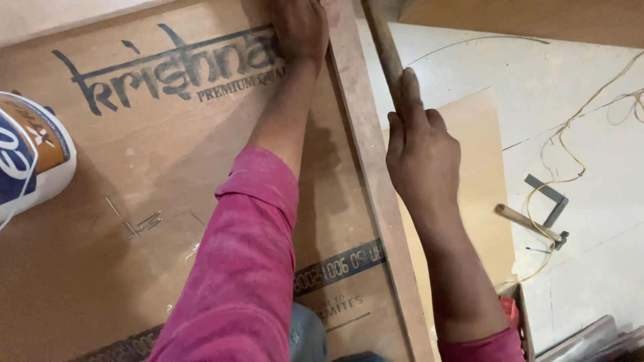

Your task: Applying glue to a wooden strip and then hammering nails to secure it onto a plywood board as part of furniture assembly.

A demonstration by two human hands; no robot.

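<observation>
Pressing flat, the left hand [300,30] lies palm down on the plywood sheet [134,167], fingers spread and holding nothing, right beside the wooden strip [365,154] that runs along the sheet's right edge. The right hand [421,151] is closed around a wooden handle [386,47], index finger laid along the shaft; the tool's head is out of frame, so its kind cannot be told. The handle sits just beside the strip, toward the upper end.

Judgement on doing this well: the strip looks meant to stay flush with the edge, so steady downward weight from the left hand near the contact point should keep it from shifting. The grip on the handle looks firm; keeping the left fingers away from the working end seems prudent.

Surface: the sheet is brown, printed with dark lettering, and carries a few small nails [137,220] loose near its middle. A white tub [33,157] with blue and orange label sits at the left edge.

Room: pale floor [590,100], dusty. A thinner tan board [479,174] lies under the sheet. On the floor well apart: a hammer [530,224], a metal square [550,198], and a yellowish wire [577,114] looping.
</observation>
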